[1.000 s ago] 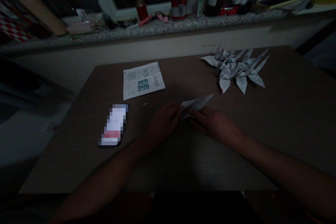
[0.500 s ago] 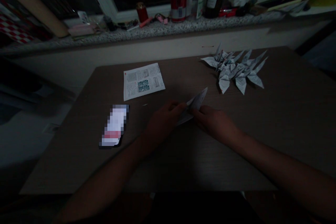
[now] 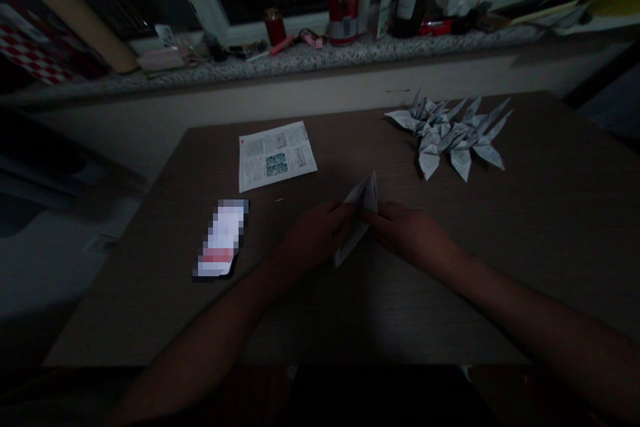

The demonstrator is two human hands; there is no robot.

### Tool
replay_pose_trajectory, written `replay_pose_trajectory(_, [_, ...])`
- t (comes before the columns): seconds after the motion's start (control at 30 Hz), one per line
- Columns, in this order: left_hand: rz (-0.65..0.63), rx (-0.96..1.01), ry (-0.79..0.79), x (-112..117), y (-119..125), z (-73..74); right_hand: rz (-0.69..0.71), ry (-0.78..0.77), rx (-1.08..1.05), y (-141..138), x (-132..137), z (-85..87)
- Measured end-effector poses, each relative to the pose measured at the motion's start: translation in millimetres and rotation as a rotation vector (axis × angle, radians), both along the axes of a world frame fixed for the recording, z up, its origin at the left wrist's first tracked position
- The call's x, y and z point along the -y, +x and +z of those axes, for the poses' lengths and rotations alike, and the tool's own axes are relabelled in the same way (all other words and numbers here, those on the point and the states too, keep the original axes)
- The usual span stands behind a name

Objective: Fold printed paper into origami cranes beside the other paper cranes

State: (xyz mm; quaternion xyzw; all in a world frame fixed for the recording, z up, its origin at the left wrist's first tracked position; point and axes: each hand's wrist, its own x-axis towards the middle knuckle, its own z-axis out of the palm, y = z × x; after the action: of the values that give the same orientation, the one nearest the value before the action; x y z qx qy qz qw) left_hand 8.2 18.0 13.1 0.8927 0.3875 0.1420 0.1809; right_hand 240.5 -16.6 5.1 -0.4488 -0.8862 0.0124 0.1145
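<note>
Between my two hands is a folded piece of printed paper (image 3: 369, 197), held just above the brown table (image 3: 320, 320). One pointed end of it angles up and away, the other down toward me. My left hand (image 3: 320, 230) is closed on its left side, fingertips near the fold. From the right, my right hand (image 3: 405, 230) pinches the paper, its thumb reaching into the middle. The exact finger grip is dim and partly hidden. Several folded paper pieces with pointed tips (image 3: 450, 133) lie clustered at the table's back right.
A flat printed sheet (image 3: 277, 157) lies at the back left of the table. Closer on the left is a phone (image 3: 220, 240) with its screen lit and blurred. Behind the table, a speckled stone sill (image 3: 280, 61) carries a red can (image 3: 343, 13), bottles and small items.
The folded paper has turned between my hands: its upper tip has swung left and its lower end now points further down toward me. Both hands still hold it.
</note>
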Motion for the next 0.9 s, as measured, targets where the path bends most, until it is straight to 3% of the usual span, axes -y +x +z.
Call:
replay_pose_trajectory(0.17, [0.006,0.087,-0.022,-1,1,-4.1,0.009,0.037,0.043,1,-1,1.4])
replay_pose_trajectory(0.4, [0.073,-0.033,0.037,2,1,3.9,0.004,0.079,0.065,3,-1,6.6])
replay_pose_trajectory(0.9, [0.182,-0.075,0.096,1,-4,9.1,0.013,0.065,-0.033,12,-6,10.5])
